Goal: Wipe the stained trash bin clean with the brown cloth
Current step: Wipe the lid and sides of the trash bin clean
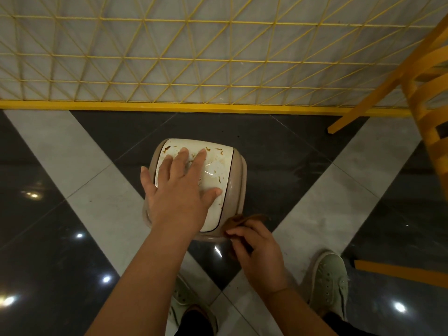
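Brown stains (167,149) streak the white lid of the trash bin (238,175) on the floor; left hand (178,187) lies spread across it, right hand (257,248) pinches the brown cloth (236,221) near its right corner, so wiping seems about to begin.

Warm, rather dim indoor light from overhead lamps shows as bright specks of glare on the glossy dark floor (48,263). The wide lens bends the yellow fence (218,69) near the edges. The centre is sharp; the chair (426,98) is slightly soft.
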`<state>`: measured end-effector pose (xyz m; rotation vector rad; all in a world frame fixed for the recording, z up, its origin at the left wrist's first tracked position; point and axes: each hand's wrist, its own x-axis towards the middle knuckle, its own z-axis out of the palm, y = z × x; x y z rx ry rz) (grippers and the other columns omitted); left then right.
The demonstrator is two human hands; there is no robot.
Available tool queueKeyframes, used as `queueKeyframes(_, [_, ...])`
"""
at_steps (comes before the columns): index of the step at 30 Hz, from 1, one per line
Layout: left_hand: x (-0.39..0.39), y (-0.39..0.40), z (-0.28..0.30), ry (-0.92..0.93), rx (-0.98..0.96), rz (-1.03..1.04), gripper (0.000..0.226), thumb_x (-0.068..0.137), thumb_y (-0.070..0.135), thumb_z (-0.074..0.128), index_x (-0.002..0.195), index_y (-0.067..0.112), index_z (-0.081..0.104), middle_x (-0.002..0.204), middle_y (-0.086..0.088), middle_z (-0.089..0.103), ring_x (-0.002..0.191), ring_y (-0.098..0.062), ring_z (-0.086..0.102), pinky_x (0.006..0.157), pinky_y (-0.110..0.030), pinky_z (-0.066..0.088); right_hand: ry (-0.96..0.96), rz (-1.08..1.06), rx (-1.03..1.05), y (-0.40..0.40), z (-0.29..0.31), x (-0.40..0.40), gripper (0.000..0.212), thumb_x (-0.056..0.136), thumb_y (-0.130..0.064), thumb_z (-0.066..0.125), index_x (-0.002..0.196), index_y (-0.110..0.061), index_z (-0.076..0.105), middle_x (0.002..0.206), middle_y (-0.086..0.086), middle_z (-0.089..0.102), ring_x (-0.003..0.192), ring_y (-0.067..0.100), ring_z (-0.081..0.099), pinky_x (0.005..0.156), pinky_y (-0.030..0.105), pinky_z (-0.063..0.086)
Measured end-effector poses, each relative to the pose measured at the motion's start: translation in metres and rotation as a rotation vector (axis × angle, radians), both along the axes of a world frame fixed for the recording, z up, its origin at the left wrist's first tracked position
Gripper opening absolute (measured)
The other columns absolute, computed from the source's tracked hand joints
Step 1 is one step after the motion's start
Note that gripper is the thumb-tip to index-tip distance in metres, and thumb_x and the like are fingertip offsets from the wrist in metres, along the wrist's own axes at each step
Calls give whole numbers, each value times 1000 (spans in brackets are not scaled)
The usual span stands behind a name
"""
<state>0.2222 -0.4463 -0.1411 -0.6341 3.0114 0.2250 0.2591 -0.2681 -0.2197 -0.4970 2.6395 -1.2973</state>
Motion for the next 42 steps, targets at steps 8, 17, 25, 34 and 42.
queueKeyframes(8, [-1, 2, 0, -4, -2, 14, 77, 83, 65, 47, 146, 45, 6, 156, 6, 12, 144, -22, 7, 112, -56, -6, -166, -350, -295, -35, 36, -47, 31, 91, -24, 59, 106, -52, 56, 107, -31, 55, 104, -14, 52, 84, 1, 41])
queueKeyframes(17, [0, 3, 2, 14, -1, -1, 77, 83, 64, 48, 147, 43, 9, 156, 5, 15, 144, -22, 8, 113, -56, -2, -173, -298, -273, -35, 30, -8, 34, 89, -18, 63, 108, -46, 60, 111, -24, 56, 106, -6, 53, 93, 13, 44])
queueKeyframes(25, [-2, 3, 0, 16, 17, 24, 75, 84, 61, 48, 146, 46, 9, 155, 6, 15, 143, -21, 6, 112, -55, -6, -173, -389, -341, -69, 57, -110, 20, 91, -32, 60, 110, -32, 66, 100, -22, 56, 97, -10, 52, 83, 6, 42])
queueKeyframes(34, [-1, 5, 2, 32, 9, 22, 76, 83, 63, 50, 147, 43, 13, 155, 5, 18, 143, -22, 9, 112, -56, -3, -652, -520, -291, -40, 28, -91, 13, 93, -30, 56, 92, -32, 68, 85, -11, 69, 84, 6, 65, 83, 31, 54])
queueKeyframes(42, [0, 6, 1, 33, 15, 20, 76, 83, 62, 50, 146, 44, 11, 155, 5, 17, 144, -22, 7, 113, -57, -3, -293, -437, -279, -39, 38, -53, 20, 93, -32, 56, 110, -38, 63, 103, -24, 58, 97, -14, 52, 79, -1, 39])
